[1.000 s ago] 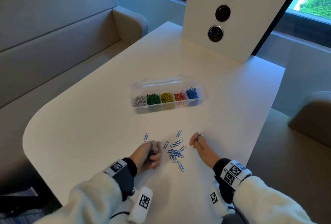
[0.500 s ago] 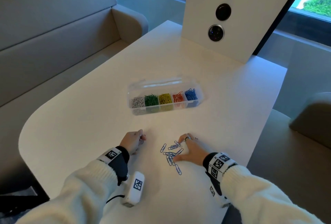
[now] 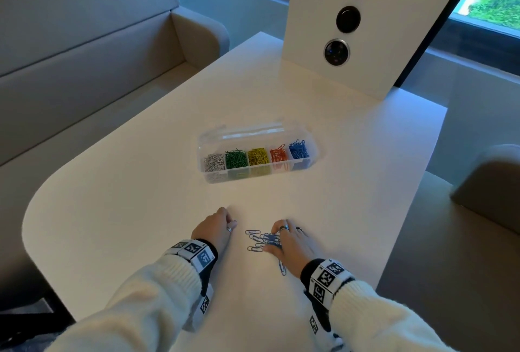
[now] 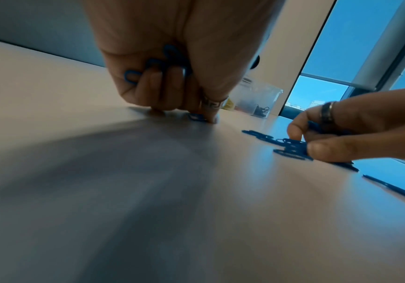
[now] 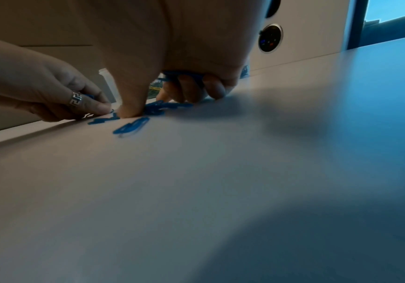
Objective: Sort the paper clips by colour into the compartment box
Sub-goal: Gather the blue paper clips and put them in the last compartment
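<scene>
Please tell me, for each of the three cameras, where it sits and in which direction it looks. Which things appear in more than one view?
Head: high, looking down at the table, compartment box, both sleeves and hands.
Left wrist: low, along the left hand gripping blue clips; the right hand shows opposite.
Right wrist: low, along the right hand, left hand opposite.
Shared: the loose clips, both hands.

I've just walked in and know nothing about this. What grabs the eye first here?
The clear compartment box mid-table, with paper clips in a row: silver, green, yellow, red, blue. Nearer the person, loose blue paper clips lie on the white table between both hands. The left hand and right hand each already grip some blue clips while picking at more.
</scene>
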